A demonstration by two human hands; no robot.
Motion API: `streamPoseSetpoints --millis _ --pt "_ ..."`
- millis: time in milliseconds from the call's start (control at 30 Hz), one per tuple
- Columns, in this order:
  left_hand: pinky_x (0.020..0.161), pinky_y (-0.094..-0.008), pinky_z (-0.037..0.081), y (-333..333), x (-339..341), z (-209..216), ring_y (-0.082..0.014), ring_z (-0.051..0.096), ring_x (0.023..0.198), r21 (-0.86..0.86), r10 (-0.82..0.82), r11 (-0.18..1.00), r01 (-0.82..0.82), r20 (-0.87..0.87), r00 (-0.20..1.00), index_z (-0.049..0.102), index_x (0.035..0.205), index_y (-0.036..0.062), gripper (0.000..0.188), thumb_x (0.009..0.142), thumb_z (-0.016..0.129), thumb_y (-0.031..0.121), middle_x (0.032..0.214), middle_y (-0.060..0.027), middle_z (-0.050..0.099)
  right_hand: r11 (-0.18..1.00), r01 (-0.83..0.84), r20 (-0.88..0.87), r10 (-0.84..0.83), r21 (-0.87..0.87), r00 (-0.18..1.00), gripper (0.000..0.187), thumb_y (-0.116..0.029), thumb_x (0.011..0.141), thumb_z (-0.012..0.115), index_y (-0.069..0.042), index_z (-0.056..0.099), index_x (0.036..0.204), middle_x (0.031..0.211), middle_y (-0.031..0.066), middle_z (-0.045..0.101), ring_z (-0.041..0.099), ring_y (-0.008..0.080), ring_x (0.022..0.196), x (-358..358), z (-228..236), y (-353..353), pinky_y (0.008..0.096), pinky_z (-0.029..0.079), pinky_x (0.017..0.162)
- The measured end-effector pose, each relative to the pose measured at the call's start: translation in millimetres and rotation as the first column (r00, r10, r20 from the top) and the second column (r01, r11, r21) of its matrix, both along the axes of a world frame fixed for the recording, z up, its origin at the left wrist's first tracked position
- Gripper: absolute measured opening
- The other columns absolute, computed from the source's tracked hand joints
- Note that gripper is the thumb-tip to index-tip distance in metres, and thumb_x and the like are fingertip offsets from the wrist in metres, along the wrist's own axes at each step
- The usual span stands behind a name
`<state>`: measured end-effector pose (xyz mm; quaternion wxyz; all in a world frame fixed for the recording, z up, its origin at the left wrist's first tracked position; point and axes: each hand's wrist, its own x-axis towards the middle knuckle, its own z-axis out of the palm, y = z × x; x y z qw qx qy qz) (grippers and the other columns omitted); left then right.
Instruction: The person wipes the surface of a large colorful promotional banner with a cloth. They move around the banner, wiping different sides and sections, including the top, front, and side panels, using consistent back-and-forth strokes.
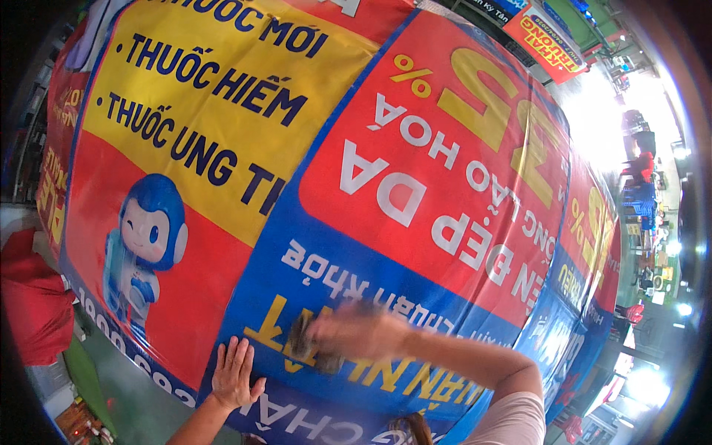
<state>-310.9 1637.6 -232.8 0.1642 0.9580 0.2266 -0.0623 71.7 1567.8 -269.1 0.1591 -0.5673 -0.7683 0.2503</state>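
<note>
A large printed vinyl banner (282, 245) in red, yellow and blue spreads out before me, with a blue-and-white cartoon robot figure (144, 237) on its left part. My left hand (235, 377) lies flat on the blue strip near the close edge, fingers stretched out and holding nothing. To its right, my right hand (363, 331) presses a dark grey wad (301, 337) against the blue area. Motion smears this hand, and whether the wad is a rag or a pad cannot be made out.
Creases run across the banner's right side. Red cloth (37, 297) hangs at the left. An orange-red sign (545, 41) stands at the far right. Blue crates (639, 200) and cluttered shelves line the right side under bright light.
</note>
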Motion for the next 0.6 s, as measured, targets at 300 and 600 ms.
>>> streamPoseSetpoints --millis 300,600 --pt "0.116 -0.0551 0.015 -0.5 -0.2 -0.1 -0.0395 0.025 0.143 -0.032 0.009 0.999 -0.008 0.019 1.000 0.034 0.144 -0.0046 0.071 0.094 0.045 0.044 0.152 -0.0215 0.030 0.699 0.593 0.454 -0.713 0.400 0.534 0.051 -0.018 0.095 0.044 -0.008 0.039 0.144 0.151 0.0183 0.034 0.028 0.0327 0.143 205.3 23.1 232.1 0.0481 0.028 0.113" --pt "0.117 -0.0523 0.015 4.4 2.3 4.5 -0.0345 0.026 0.144 -0.067 -0.007 0.998 0.010 0.038 0.999 0.041 0.141 -0.0035 0.070 0.091 0.052 0.044 0.152 -0.0185 0.033 0.956 -0.134 0.199 0.082 0.262 0.977 0.045 -0.020 0.092 0.048 -0.011 0.048 0.137 0.146 0.0125 0.043 0.040 0.0260 0.134 7.1 29.6 273.8 0.0412 0.033 0.112"
